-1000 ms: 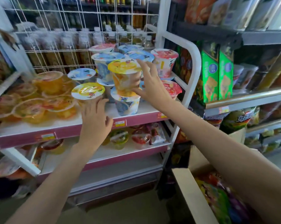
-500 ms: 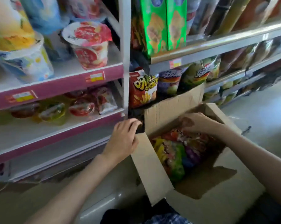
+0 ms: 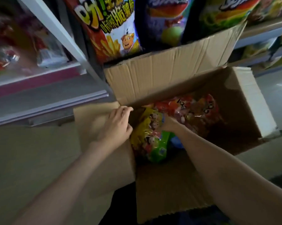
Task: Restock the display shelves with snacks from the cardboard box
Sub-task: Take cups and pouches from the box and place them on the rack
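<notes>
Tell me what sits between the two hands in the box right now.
In the head view, a yellow-and-green snack bag lies between the left hand on the box flap and the right hand reaching into the cardboard box.

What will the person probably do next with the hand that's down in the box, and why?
Probably grip and lift the yellow-green snack bag. The right hand is already deep in the cardboard box against it, while the left hand rests on the flap.
</notes>
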Available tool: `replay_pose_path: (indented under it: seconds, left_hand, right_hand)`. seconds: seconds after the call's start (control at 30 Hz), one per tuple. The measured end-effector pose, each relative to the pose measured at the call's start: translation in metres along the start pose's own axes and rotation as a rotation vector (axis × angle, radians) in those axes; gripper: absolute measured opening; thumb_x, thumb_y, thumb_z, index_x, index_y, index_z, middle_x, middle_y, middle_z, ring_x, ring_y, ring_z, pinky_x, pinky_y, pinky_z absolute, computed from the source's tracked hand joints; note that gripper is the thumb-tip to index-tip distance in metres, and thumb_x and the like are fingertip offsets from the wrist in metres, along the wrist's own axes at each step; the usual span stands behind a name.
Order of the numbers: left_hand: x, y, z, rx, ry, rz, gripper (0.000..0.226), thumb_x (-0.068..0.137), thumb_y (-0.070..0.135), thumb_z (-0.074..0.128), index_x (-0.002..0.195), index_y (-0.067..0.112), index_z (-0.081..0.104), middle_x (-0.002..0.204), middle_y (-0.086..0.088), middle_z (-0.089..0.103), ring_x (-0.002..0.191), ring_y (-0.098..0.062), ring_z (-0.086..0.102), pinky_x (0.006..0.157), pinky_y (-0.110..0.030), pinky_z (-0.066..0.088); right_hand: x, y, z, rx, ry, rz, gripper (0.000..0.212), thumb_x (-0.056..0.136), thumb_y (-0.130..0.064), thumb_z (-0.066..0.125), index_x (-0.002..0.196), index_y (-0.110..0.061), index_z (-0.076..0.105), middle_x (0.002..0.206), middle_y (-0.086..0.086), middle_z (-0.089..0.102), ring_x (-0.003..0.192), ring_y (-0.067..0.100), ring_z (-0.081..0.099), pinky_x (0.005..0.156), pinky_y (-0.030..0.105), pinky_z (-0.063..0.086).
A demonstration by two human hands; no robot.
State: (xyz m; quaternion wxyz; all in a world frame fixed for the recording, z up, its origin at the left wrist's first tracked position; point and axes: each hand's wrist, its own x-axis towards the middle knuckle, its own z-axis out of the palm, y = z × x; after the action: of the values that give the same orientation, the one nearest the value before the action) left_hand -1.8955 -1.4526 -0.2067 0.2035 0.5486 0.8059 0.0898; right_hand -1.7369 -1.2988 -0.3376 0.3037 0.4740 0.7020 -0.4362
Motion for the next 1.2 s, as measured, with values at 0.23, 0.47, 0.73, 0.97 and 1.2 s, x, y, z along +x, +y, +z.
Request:
replay_pose_path:
  seconds: [0.23, 0.47, 0.73, 0.97, 1.2]
  left_hand:
    - [0.005, 0.004, 0.011, 0.129, 0.000, -0.083, 0.052, 0.074, 0.011, 0.063, 0.124, 0.010, 0.051, 0.120, -0.012, 0.055, 0.108, -0.032, 0.051, 0.084, -0.042, 0.042]
    - [0.015, 0.017, 0.018, 0.157, -0.016, -0.208, 0.053, 0.083, 0.017, 0.056, 0.132, 0.013, 0.040, 0.128, -0.011, 0.048, 0.116, -0.030, 0.044, 0.091, -0.040, 0.033]
    - [0.009, 0.033, 0.026, 0.055, -0.079, -0.077, 0.050, 0.086, 0.015, 0.051, 0.134, 0.014, 0.037, 0.133, -0.007, 0.042, 0.120, -0.027, 0.041, 0.099, -0.038, 0.032]
    - [0.020, 0.061, 0.032, -0.165, -0.171, -0.023, 0.062, 0.083, 0.031, 0.062, 0.136, 0.016, 0.033, 0.135, -0.004, 0.040, 0.123, -0.023, 0.040, 0.101, -0.038, 0.035]
    - [0.029, 0.079, -0.002, -0.390, -0.056, 0.026, 0.079, 0.070, 0.038, 0.076, 0.134, 0.010, 0.038, 0.131, -0.008, 0.048, 0.123, -0.022, 0.043, 0.102, -0.037, 0.035]
  right_hand:
    - [0.028, 0.022, 0.020, -0.100, 0.061, 0.029, 0.107, 0.070, -0.042, 0.077, 0.148, -0.017, 0.008, 0.154, 0.013, 0.016, 0.141, 0.038, 0.015, 0.114, 0.052, 0.017]
    - [0.011, 0.083, -0.035, -0.501, 0.037, -0.133, 0.061, 0.092, -0.012, 0.051, 0.147, -0.017, 0.026, 0.154, 0.013, 0.018, 0.140, 0.030, 0.023, 0.110, 0.036, 0.030]
    - [-0.014, 0.073, -0.057, -0.724, 0.077, -0.212, 0.040, 0.092, -0.003, 0.048, 0.132, -0.002, 0.045, 0.130, 0.017, 0.052, 0.117, 0.031, 0.053, 0.097, 0.034, 0.045]
    - [-0.086, 0.038, -0.110, -0.475, 0.322, -0.391, 0.013, 0.089, -0.007, 0.056, 0.099, -0.007, 0.065, 0.111, 0.011, 0.048, 0.097, 0.030, 0.056, 0.071, 0.026, 0.036]
    - [-0.157, -0.057, -0.155, -0.363, 0.438, -0.772, 0.014, 0.081, -0.014, 0.065, 0.092, -0.011, 0.071, 0.096, 0.003, 0.055, 0.090, 0.016, 0.055, 0.081, 0.020, 0.039]
